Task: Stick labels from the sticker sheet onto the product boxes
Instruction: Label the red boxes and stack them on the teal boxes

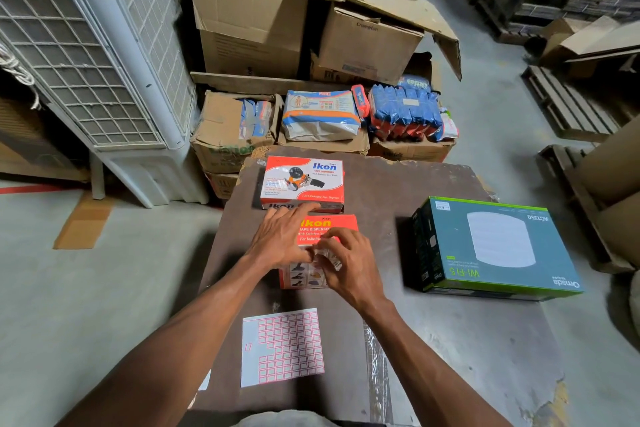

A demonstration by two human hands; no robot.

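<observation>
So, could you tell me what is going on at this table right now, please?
A person is labelling boxes. Both hands work on the near red Ikon tape dispenser box: the left hand lies spread on its top, and the right hand seems to press a small label onto it. The white sticker sheet with red-bordered labels lies nearer on the dark table, partly used. A second Ikon box sits behind.

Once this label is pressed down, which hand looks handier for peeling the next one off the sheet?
Probably the left hand. The sticker sheet lies under the left forearm, nearer that side. The right hand is curled on the label on the near Ikon box, while the left's fingers lie flatter.
</observation>
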